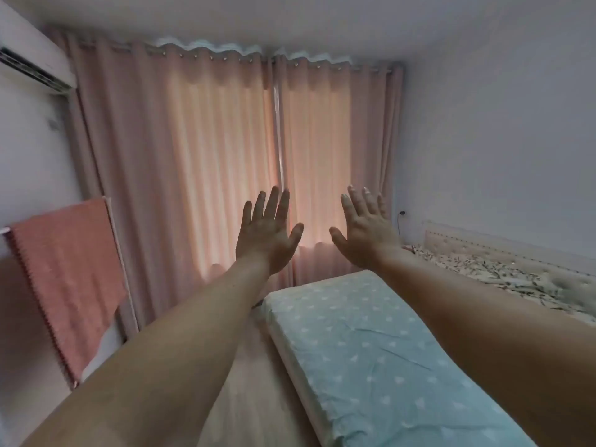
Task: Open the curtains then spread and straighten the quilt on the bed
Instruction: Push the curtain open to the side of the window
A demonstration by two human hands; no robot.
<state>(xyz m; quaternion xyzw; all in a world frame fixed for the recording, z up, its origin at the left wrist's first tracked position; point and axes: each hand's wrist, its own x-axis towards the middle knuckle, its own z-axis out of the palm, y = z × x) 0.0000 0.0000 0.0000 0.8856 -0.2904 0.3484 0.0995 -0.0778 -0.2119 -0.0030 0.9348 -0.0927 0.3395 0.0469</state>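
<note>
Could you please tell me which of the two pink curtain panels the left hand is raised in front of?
The wider left-side pink curtain panel; the left hand overlaps its inner edge, beside the central seam.

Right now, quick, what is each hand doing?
Left hand: open, fingers spread, holding nothing, raised toward the closed pink fabric curtains.
Right hand: open, fingers spread, holding nothing.

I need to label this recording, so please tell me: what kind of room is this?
Most likely a bedroom: a bed with a blue patterned sheet, closed pink curtains over a window, and a wall air conditioner.
</note>
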